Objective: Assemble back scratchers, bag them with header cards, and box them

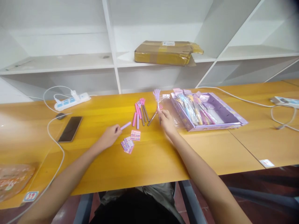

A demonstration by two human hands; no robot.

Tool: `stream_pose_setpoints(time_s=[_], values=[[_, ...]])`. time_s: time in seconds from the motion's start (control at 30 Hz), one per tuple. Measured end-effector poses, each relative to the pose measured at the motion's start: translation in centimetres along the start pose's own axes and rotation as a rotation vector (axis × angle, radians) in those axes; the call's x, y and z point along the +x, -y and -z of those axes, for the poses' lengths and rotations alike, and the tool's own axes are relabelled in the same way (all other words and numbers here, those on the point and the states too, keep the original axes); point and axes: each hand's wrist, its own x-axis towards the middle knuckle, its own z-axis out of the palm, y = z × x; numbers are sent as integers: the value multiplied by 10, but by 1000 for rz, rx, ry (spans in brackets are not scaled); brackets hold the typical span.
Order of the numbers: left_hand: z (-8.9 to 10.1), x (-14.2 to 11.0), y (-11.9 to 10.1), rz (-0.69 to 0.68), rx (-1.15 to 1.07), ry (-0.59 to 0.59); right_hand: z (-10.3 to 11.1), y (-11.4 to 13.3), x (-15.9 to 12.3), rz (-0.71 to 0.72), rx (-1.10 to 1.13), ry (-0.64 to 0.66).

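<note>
My left hand (109, 135) is closed around the end of a small lilac stick (125, 125), just above the yellow table (149, 155). My right hand (166, 120) pinches the metal stem of a purple hand-shaped back scratcher (156, 97), which points away from me. Between the hands lie several pink and purple scratchers with metal stems (140, 112). Small pink printed cards (130, 141) lie below them. A clear wrapper (174, 119) sits beside my right hand.
A purple tray (227, 113) of packaged scratchers stands to the right. A phone (70, 128), power strip (72, 100) and white cable (57, 146) lie on the left. A cardboard parcel (166, 52) rests on the white shelving behind. Another power strip (285, 101) sits far right.
</note>
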Motion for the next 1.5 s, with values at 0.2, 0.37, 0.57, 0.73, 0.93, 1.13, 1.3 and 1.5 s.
stream_pose_setpoints(time_s=[0.2, 0.37, 0.57, 0.73, 0.93, 1.13, 1.3, 1.5], values=[[-3, -41, 13, -174, -146, 1, -21, 27, -28, -193, 386, 273], [-1, -42, 8, -289, -78, 71, -26, 39, -40, -234, 625, 421], [-1, -45, 8, -276, -54, 86, -26, 38, -41, -279, 682, 485], [0, -46, 8, -256, -20, 107, -23, 36, -42, -298, 701, 534], [-1, -48, 7, -270, 5, 148, -24, 33, -46, -300, 684, 590], [-4, -48, 11, -288, 13, 123, -22, 32, -44, -254, 603, 589], [-5, -48, 13, -314, 38, 96, -21, 37, -46, -258, 571, 598], [-3, -49, 12, -332, 80, 49, -21, 43, -48, -248, 520, 600]])
